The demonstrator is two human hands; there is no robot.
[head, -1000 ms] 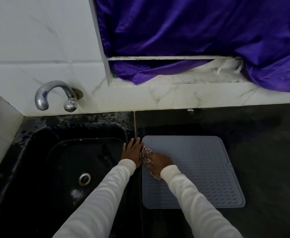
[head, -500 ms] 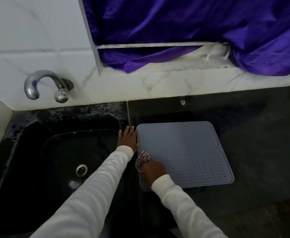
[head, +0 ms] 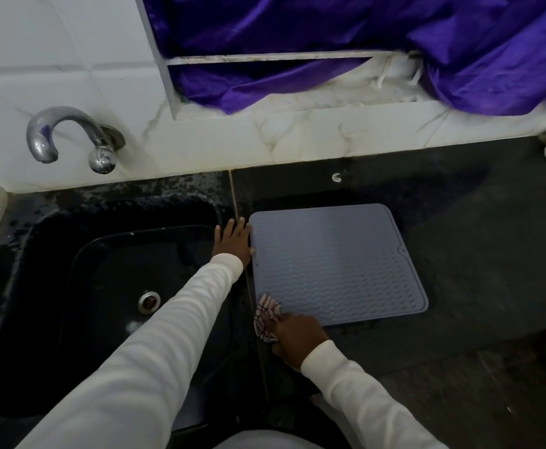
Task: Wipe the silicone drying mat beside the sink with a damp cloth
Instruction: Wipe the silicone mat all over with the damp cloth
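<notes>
1. The right hand grips a crumpled striped cloth at the near left corner of the grey ribbed silicone mat.
2. The left hand lies flat, fingers straight, touching the mat's left edge.
3. The mat lies on the dark stone counter, just beside the black sink.
</notes>
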